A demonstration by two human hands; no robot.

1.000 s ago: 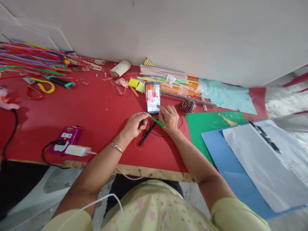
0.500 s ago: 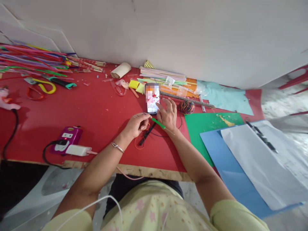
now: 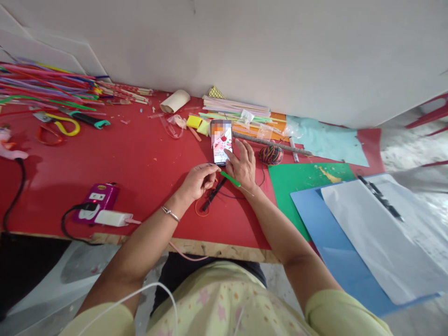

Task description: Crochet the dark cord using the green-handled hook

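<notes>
My left hand (image 3: pixel 202 181) is closed in a pinch at the handle end of a green crochet hook (image 3: pixel 231 179). Its thin metal shaft points right, crossing over my right wrist; the tip is too small to make out. My right hand (image 3: pixel 243 164) has its fingers apart and holds nothing, with a fingertip at the lower screen of a phone (image 3: pixel 221 142). The phone leans upright, showing a partly blurred picture. A black pen-like stick (image 3: pixel 214 195) and loose orange yarn (image 3: pixel 202 208) lie below my hands. Right of the phone sits a multicoloured yarn ball (image 3: pixel 271 155).
Straws (image 3: pixel 241 106), a cardboard tube (image 3: pixel 175 101) and a brown stick (image 3: pixel 273 143) lie along the wall. Scissors (image 3: pixel 65 125) and pipe cleaners (image 3: pixel 45 86) are at left, above a purple power strip (image 3: pixel 100 198). A blue folder (image 3: pixel 325 233) overlaps green paper (image 3: pixel 290 182).
The picture on the phone screen has changed, now showing a red round shape. My right fingertip has shifted slightly left on the screen. My left hand and the crochet hook stay in place.
</notes>
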